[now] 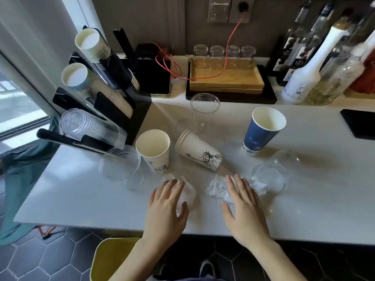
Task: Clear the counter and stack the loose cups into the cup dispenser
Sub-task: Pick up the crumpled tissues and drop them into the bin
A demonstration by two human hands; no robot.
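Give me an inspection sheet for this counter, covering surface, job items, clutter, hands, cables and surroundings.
Surface: white counter, no spills seen.
Job's things: cup dispenser at left holds paper and clear stacks. Loose: white paper cup upright, printed paper cup on its side, blue paper cup upright, clear cups upright, another clear cup tipped over.
Clutter: two crumpled tissues.
Hands: left hand and right hand, fingers spread, each over one tissue.
Cables: red cable runs from the wall socket to the black box.
Surroundings: wooden tray with glasses, bottles at right, yellow bin below.
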